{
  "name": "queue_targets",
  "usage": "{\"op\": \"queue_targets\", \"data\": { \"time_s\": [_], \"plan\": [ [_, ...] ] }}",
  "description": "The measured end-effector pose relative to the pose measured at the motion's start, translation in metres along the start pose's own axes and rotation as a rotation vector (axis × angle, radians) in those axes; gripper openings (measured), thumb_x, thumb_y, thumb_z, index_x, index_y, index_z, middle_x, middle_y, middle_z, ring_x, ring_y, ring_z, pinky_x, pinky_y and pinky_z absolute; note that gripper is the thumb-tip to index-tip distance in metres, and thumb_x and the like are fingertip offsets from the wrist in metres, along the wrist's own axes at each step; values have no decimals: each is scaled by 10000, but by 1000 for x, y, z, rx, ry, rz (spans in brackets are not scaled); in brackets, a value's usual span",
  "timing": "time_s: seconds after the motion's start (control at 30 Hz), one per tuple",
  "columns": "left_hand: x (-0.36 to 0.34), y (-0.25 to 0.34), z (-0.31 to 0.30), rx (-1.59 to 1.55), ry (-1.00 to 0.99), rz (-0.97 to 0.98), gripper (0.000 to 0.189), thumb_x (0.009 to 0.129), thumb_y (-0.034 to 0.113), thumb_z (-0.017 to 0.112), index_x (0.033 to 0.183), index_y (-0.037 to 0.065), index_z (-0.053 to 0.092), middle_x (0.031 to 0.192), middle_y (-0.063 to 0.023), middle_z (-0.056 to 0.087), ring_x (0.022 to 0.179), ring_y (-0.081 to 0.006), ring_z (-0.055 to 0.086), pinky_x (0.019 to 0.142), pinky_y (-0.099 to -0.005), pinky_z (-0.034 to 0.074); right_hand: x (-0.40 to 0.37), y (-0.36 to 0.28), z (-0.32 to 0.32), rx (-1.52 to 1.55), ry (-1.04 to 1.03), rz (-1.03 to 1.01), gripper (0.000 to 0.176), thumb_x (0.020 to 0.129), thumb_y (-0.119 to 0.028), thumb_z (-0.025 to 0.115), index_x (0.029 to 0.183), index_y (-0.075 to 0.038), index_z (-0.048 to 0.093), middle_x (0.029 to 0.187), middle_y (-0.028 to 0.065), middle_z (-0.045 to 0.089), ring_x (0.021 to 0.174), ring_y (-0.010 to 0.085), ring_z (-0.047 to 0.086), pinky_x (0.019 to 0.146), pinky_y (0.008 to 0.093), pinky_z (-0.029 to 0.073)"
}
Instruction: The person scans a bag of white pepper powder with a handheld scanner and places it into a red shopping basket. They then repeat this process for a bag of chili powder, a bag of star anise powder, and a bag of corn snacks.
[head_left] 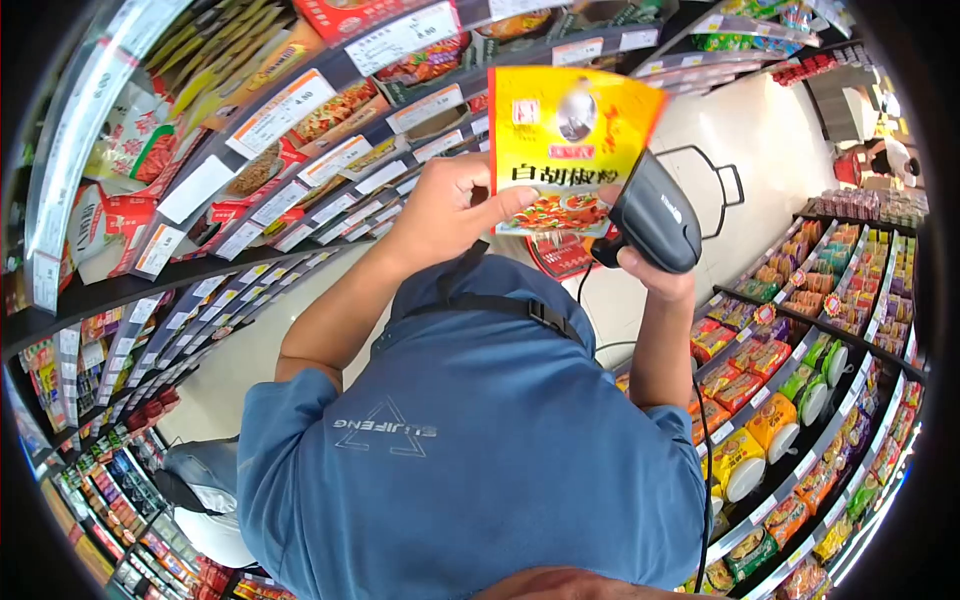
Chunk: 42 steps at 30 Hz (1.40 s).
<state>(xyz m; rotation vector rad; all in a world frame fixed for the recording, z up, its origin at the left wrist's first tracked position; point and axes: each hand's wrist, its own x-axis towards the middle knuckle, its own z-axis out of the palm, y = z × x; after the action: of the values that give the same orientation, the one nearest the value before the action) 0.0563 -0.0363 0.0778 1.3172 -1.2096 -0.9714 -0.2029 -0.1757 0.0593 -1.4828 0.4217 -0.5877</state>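
My left hand (462,208) pinches the lower left edge of a yellow packet of white pepper powder (560,150), its thumb lying on the printed front. The packet is upright, with Chinese lettering and a food picture facing me. In my right hand (658,275) is a black handheld barcode scanner (658,218), whose body overlaps the packet's lower right corner. Most of the right fingers are hidden behind the scanner. A black cable (706,440) hangs down beside my right arm.
Shelves of bagged seasonings with price tags (280,112) curve along my left. On my right stand shelves of packaged noodles (745,375). Beyond the scanner is a thin black wire frame (738,185) above the pale floor (765,140). A person's jeans (205,465) show at lower left.
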Motion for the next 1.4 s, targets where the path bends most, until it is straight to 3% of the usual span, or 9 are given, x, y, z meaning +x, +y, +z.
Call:
{"op": "queue_targets", "data": {
  "time_s": [0.17, 0.37, 0.47, 0.53, 0.6, 0.67, 0.8, 1.0, 1.4],
  "plan": [
    [-5, 41, -22, 439, 339, 282, 156, 804, 45, 732, 957, 16, 721, 863, -133, 683, 674, -263, 623, 584, -314, 489, 29, -10, 12, -123, -70, -94, 892, 634, -45, 832, 1404, 50, 390, 1314, 180, 567, 1214, 244, 564, 1045, 398, 433],
    [10, 89, -70, 872, 652, 797, 125, 786, 17, 745, 911, 13, 749, 875, -140, 715, 683, -219, 651, 615, -284, 506, 112, -75, 35, -776, -144, -591, 921, 604, -182, 863, 1384, 62, 439, 1318, 192, 565, 1213, 253, 566, 1054, 375, 420],
    [14, 118, -89, 1192, 772, 769, 193, 848, 170, 724, 846, -23, 734, 818, -184, 704, 671, -300, 666, 638, -331, 532, 150, -106, 52, -824, -88, -774, 632, 683, -88, 787, 1261, 28, 557, 1224, 133, 612, 1012, 228, 639, 887, 346, 491],
    [26, 136, -98, 1162, 796, 772, 130, 820, 85, 711, 908, -10, 729, 816, -174, 699, 679, -288, 669, 624, -314, 520, 163, -121, 67, -743, -45, -755, 374, 769, -24, 722, 1136, 7, 658, 1019, 94, 702, 826, 197, 661, 750, 307, 505],
    [34, 135, -103, 1130, 816, 769, 178, 793, 0, 698, 970, 3, 724, 814, -163, 693, 687, -277, 671, 610, -297, 508, 174, -113, 64, -605, -57, -589, 521, 692, -52, 766, 1194, -20, 631, 1166, 99, 672, 839, 230, 681, 737, 329, 531],
    [39, 128, -108, 1079, 853, 849, 197, 785, -12, 695, 977, 19, 728, 815, -152, 695, 686, -278, 672, 607, -311, 508, 180, -116, 85, -272, 47, -479, 661, 704, -41, 793, 1298, 9, 508, 1190, 141, 634, 1100, 249, 625, 928, 377, 499],
    [41, 115, -116, 1168, 838, 816, 40, 774, 24, 710, 790, -7, 689, 767, -148, 681, 664, -312, 652, 574, -361, 492, 183, -119, 93, -128, -17, -280, 725, 714, -21, 801, 1351, -16, 456, 1180, 111, 635, 1003, 189, 640, 876, 336, 513],
    [36, 130, -109, 1275, 862, 373, 198, 810, 141, 711, 675, 5, 661, 622, -156, 622, 569, -338, 605, 556, -397, 467, 206, -106, 85, -466, -68, -532, 593, 705, -88, 812, 1234, 9, 562, 1067, 93, 688, 959, 155, 641, 844, 314, 505],
    [40, 137, -101, 1221, 858, 332, 252, 832, 208, 711, 794, -41, 696, 661, -208, 638, 619, -385, 628, 596, -436, 485, 214, -111, 88, -475, -175, -642, 660, 690, -117, 817, 1275, 11, 540, 1169, 152, 649, 1067, 208, 622, 945, 344, 476]
  ]
}}
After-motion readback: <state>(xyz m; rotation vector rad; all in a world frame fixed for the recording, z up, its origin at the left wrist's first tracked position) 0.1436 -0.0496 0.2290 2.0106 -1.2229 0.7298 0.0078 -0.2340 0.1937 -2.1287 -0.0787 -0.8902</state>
